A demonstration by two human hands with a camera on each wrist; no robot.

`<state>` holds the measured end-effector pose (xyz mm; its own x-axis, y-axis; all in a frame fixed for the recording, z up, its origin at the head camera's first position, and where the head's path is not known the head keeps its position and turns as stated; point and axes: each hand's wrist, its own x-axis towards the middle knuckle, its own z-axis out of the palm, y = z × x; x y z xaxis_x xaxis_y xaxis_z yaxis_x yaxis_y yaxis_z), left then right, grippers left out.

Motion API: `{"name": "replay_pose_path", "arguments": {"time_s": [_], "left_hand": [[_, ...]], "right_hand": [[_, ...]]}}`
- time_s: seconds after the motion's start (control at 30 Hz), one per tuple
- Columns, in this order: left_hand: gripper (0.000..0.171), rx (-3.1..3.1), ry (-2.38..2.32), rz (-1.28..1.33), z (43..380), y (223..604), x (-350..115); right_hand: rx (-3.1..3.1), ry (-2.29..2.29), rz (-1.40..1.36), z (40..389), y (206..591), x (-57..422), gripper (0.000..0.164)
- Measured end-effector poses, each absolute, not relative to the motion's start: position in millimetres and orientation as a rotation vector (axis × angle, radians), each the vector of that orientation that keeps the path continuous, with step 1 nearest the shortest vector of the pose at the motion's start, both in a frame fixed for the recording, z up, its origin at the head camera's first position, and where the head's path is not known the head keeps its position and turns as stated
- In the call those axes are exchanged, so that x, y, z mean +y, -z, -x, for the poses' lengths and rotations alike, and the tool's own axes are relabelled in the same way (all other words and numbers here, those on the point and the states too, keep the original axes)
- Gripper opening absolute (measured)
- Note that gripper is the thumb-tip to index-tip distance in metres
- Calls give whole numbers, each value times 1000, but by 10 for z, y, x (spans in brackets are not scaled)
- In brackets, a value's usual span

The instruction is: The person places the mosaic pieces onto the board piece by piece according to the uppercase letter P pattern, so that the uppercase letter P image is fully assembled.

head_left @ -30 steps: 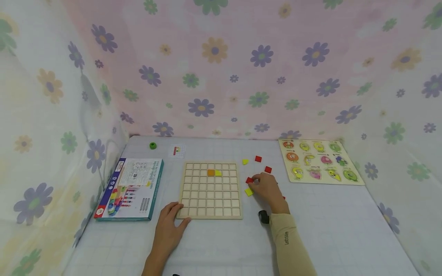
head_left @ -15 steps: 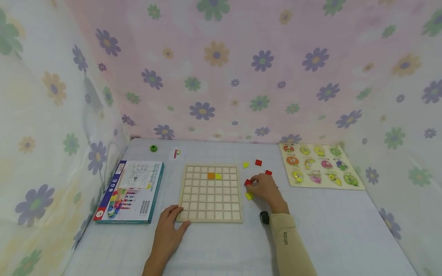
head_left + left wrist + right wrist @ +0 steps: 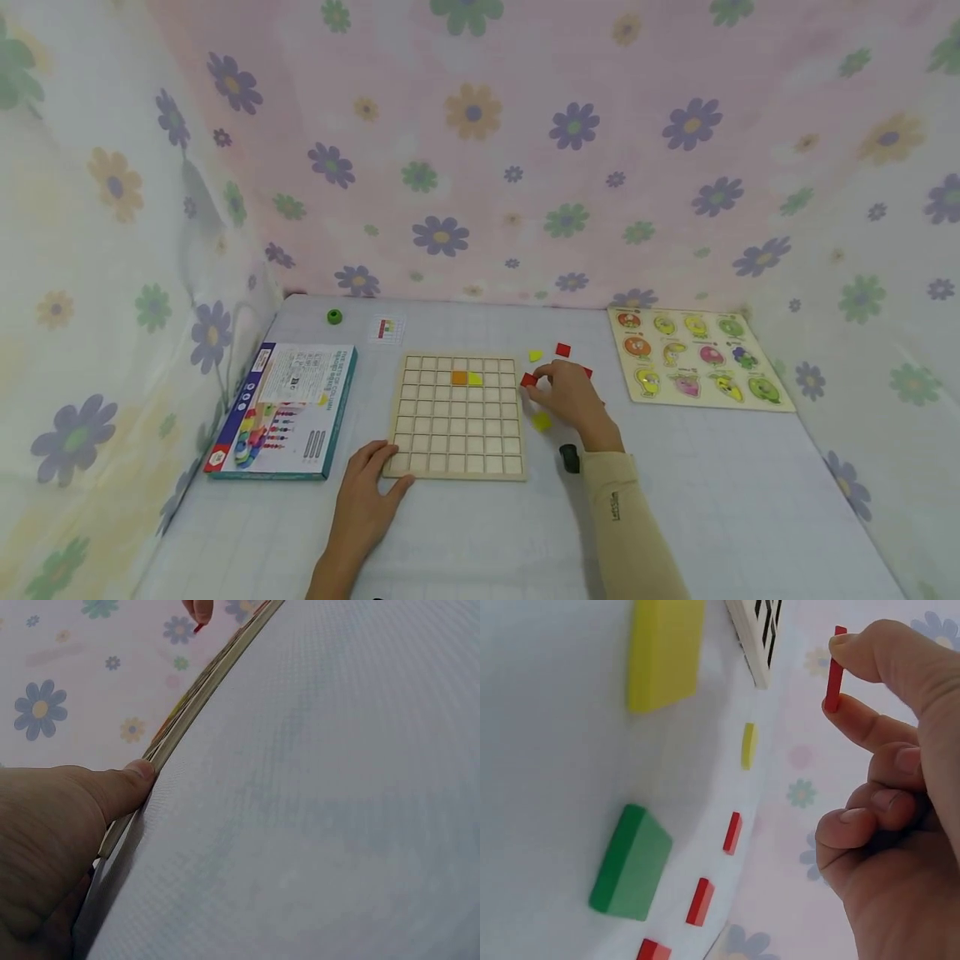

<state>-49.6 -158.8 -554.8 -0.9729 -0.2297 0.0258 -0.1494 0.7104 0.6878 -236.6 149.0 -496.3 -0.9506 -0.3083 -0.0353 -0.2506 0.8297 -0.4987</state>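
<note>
My right hand pinches a red square tile between thumb and index finger, raised just off the board's right edge. In the right wrist view the red tile shows edge-on, with the other fingers curled. A wooden grid board lies flat; an orange tile and a yellow piece sit side by side in its second row. My left hand rests at the board's near left corner, fingers on the left edge, thumb on the near edge. The left wrist view shows the thumb against the rim.
Loose yellow pieces and red tiles lie right of the board. In the right wrist view stands a green block. A pattern card, a green bead, a boxed toy and a fruit puzzle lie around.
My right hand has lifted the red tile from among the loose pieces and moved slightly left and away, toward the board. The left hand stays at the corner.
</note>
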Motion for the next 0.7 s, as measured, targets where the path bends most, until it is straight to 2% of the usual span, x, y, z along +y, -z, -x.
{"name": "replay_pose_path", "arguments": {"time_s": [0.33, 0.7], "left_hand": [[57, -2807, 1101, -323, 496, 5534, -1587], [56, -2806, 1126, -318, 493, 5520, -1585]], "right_hand": [[2854, 814, 551, 2370, 4843, 1316, 22], [2820, 826, 670, 2397, 4849, 1083, 27]]}}
